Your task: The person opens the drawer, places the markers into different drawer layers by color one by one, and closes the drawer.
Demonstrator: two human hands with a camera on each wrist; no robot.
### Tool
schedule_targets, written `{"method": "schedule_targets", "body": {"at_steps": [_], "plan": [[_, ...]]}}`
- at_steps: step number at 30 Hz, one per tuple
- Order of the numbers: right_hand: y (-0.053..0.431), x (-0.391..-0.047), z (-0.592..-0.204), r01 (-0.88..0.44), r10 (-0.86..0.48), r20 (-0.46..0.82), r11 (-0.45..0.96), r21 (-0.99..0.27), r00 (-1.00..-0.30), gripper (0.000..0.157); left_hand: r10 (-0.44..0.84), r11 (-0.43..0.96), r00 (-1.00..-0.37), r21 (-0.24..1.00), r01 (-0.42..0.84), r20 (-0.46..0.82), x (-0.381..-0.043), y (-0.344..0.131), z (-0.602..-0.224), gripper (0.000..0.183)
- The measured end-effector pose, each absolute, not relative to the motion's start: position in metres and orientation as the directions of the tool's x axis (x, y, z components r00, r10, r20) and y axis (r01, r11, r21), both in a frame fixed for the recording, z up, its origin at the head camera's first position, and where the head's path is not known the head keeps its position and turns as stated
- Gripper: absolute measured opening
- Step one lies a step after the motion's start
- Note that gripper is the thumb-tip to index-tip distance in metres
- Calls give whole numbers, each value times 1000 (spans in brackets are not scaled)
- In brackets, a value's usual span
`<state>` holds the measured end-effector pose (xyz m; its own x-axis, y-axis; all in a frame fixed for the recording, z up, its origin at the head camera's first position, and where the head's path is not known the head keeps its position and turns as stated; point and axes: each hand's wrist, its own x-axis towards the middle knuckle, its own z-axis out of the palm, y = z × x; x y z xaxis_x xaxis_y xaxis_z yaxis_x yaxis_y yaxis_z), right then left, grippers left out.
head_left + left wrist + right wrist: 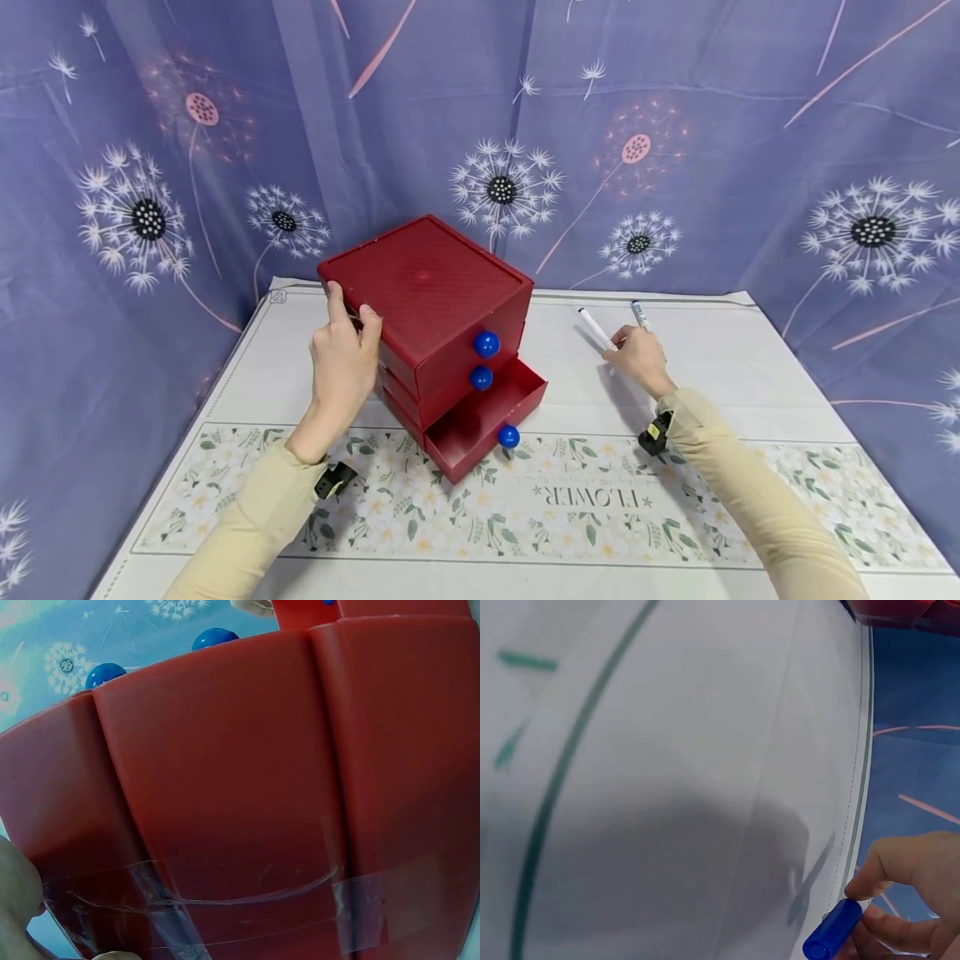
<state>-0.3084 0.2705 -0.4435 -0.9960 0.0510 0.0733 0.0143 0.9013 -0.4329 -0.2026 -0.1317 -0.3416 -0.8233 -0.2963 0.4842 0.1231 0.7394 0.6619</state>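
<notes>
A red drawer cabinet (431, 283) with blue round knobs stands on the white table, its bottom drawer (480, 417) pulled out. My left hand (343, 358) grips the cabinet's upper left edge, thumb near the top; some fingers are hidden. In the left wrist view, the cabinet's side (217, 765) fills most of the picture, with clear tape across it. Right of the cabinet, my right hand (640, 358) pinches a white marker (596, 327) raised at a slant. The marker's blue end (834, 931) sticks out between thumb and fingers in the right wrist view.
Just beyond my right hand is another marker (640, 314), partly hidden by it. A flower-printed band (592, 533) runs across the front of the table cover. Purple dandelion curtains (675, 50) hang behind and at both sides.
</notes>
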Motion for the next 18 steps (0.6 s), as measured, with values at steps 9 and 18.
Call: {"method": "schedule_targets", "body": {"at_steps": [9, 18], "plan": [[266, -304, -443, -11, 20, 65, 893, -451, -998, 26, -296, 742, -814, 657, 133, 500, -202, -131, -341, 61], [265, -301, -446, -40, -10, 68, 891, -452, -998, 22, -302, 739, -813, 661, 131, 498, -201, -131, -341, 61]]}}
